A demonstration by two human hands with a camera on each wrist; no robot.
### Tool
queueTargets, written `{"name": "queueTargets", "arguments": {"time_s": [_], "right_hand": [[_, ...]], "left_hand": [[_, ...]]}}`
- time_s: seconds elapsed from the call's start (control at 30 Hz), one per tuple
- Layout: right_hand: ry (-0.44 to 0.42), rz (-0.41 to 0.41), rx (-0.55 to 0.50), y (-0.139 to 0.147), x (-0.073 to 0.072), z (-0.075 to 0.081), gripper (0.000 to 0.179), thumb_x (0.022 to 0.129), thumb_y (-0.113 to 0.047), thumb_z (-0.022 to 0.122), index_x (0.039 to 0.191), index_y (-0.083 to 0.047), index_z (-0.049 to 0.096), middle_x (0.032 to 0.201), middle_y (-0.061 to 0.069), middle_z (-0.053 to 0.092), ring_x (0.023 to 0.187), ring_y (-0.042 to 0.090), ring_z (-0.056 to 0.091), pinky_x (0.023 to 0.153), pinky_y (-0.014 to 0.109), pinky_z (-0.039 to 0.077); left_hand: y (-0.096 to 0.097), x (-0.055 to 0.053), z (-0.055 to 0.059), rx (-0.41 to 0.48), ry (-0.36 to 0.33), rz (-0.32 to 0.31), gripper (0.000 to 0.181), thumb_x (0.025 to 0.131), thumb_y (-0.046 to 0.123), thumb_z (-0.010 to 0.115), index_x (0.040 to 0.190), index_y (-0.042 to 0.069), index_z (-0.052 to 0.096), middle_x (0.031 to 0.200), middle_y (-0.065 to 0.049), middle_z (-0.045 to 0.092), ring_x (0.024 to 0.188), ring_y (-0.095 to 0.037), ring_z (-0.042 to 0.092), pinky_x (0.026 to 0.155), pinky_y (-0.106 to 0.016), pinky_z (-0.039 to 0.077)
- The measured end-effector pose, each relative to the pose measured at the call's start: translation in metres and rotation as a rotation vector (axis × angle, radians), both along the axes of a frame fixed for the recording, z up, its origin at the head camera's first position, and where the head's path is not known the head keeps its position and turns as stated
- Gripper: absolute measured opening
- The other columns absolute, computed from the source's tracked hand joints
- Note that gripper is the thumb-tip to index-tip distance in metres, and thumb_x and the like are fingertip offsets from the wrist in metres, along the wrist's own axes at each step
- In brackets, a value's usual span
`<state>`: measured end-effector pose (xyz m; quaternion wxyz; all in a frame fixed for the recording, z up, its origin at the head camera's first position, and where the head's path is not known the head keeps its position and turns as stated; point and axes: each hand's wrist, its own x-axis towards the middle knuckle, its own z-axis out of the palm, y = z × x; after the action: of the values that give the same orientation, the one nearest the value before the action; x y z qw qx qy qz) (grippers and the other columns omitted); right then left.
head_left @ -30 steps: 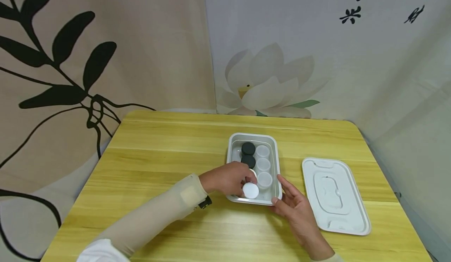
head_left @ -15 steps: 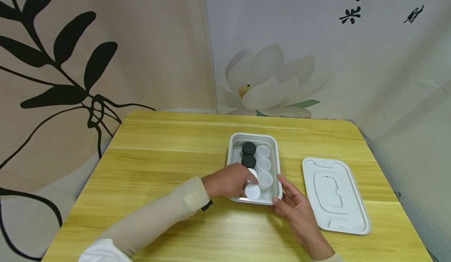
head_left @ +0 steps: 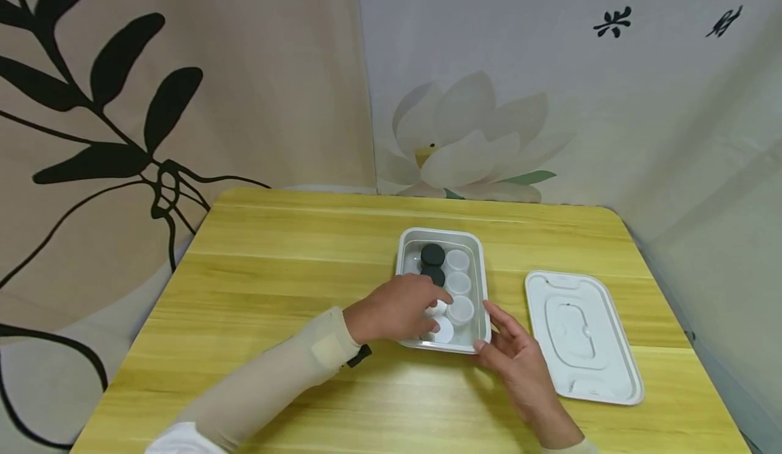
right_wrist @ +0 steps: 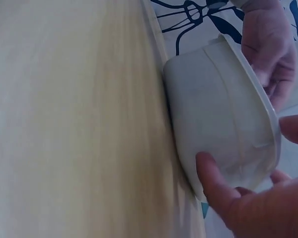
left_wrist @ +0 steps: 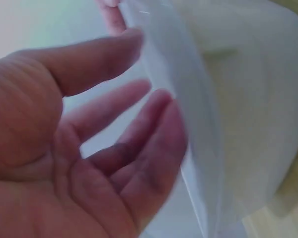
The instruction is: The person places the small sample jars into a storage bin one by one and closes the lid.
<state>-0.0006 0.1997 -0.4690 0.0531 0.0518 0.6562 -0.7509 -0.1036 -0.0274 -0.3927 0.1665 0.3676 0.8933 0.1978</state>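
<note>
A white rectangular plastic box (head_left: 482,271) stands uncovered on the table. Inside are small round jars: a black-topped pair (head_left: 433,255) at the far left, a translucent row (head_left: 461,310) along the right, and white-topped ones (head_left: 444,330) at the near left. My left hand (head_left: 397,308) reaches over the box's left side, with its index finger and thumb spread above the white tops. In the left wrist view, nothing lies between its fingers (left_wrist: 159,148). My right hand (head_left: 516,372) holds the box's near right corner, thumb on the near side and fingers along the right side.
A white lid (head_left: 583,338) lies flat on the wooden table (head_left: 293,257), to the right of the box. Printed curtains (head_left: 275,87) hang behind the table's far edge.
My left hand's thumb and index finger have moved apart over the white-topped jars, which sit in the box. The right hand stays at the same corner.
</note>
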Motion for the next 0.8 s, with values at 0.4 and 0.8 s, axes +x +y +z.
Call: {"name": "queueTargets", "arguments": {"time_s": [0.4,0.8], "right_hand": [[-0.035,-0.216,0.007,0.048,0.008,0.018,0.037,0.104,-0.005,0.066,0.140,-0.010,0.062,0.122,-0.004,0.074,0.111,0.009,0.074,0.093,0.027,0.062],[-0.310,-0.498,-0.276,0.159,0.036,0.012,0.025,0.099,-0.001,0.071,0.102,-0.023,0.083,0.100,-0.002,0.082,0.093,0.011,0.080,0.085,0.025,0.063]], "left_hand": [[0.049,0.069,-0.003,0.775,-0.501,0.193,0.023,0.100,0.016,0.075,0.122,0.010,0.079,0.109,0.002,0.082,0.094,0.007,0.070,0.084,-0.016,0.058],[0.105,0.134,-0.073,0.746,-0.998,0.416,0.028,0.093,0.005,0.075,0.122,0.004,0.076,0.105,0.001,0.081,0.095,-0.001,0.073,0.082,-0.014,0.055]]}}
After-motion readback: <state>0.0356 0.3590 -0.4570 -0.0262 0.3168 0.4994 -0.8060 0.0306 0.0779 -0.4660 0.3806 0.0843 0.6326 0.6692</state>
